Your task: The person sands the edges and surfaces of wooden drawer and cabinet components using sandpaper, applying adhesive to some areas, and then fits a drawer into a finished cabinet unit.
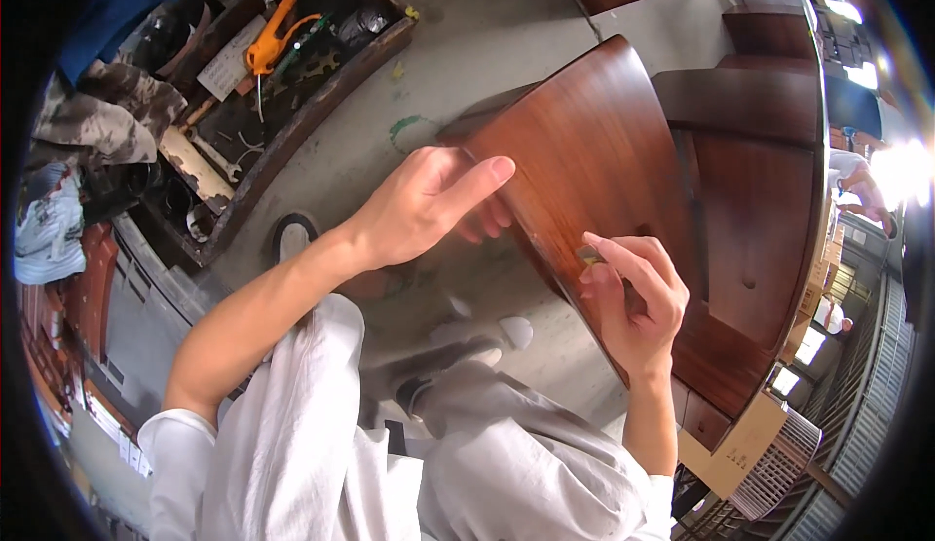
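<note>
Hands meet on one thing: a glossy reddish-brown wooden panel (594,151) with a rounded upper corner, which stands tilted in front of the person, its near edge running as a long diagonal from upper left, by the left hand, down to lower right, past the right hand. The left hand (419,205) grips that edge near its upper end, thumb laid flat on the polished face and the fingers curled behind, so it is clenched on the wood. The right hand (633,293) sits lower along the same edge, thumb and forefinger pinched around a small dull greyish piece (590,254) pressed against the panel edge; what that piece is I cannot tell. Both hands touch the panel, the right one on its lower stretch, closer to the person's body, the left one farther out. More dark wooden furniture parts (755,132) lie just behind the panel. Off to the left, well apart, a wooden tray (292,127) holds an orange-handled tool (268,44) and other oddments on the grey concrete floor (487,25). White trousers (321,434) fill the lower part of the view.
</note>
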A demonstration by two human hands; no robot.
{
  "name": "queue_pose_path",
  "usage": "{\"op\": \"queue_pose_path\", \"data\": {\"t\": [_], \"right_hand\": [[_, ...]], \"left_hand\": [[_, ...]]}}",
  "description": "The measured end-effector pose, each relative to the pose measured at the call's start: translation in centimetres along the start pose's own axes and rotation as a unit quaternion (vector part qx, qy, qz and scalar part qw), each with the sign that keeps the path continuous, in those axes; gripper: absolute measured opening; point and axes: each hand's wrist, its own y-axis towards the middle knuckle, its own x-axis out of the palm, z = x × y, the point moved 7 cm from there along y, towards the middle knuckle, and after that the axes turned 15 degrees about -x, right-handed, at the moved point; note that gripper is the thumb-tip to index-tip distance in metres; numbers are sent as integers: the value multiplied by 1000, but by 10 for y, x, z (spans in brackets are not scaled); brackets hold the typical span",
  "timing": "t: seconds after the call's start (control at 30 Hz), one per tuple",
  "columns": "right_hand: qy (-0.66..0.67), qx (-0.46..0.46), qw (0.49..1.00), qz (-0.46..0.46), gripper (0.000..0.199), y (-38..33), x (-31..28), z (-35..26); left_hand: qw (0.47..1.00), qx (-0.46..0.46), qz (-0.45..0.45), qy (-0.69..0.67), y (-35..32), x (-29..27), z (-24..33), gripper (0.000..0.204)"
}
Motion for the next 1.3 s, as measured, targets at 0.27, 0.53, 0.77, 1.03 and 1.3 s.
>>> {"op": "queue_pose_path", "data": {"t": [0.27,0.53,0.77,1.03,1.3], "right_hand": [[-119,-117,984,-59,54,2,12,-4],[-123,-130,982,-60,55,1,19,-2],[-128,-133,981,-66,56,0,19,-2],[-143,-131,978,-74,55,3,21,-5],[-130,-122,982,-67,54,-1,17,-2]], "left_hand": [[1000,4,-6,10,6,1,-6,59],[1000,-2,0,12,5,-1,-8,61],[1000,9,-3,20,6,-2,-9,62],[999,19,-4,28,7,-3,-7,61],[1000,12,-12,16,7,-1,-8,60]]}}
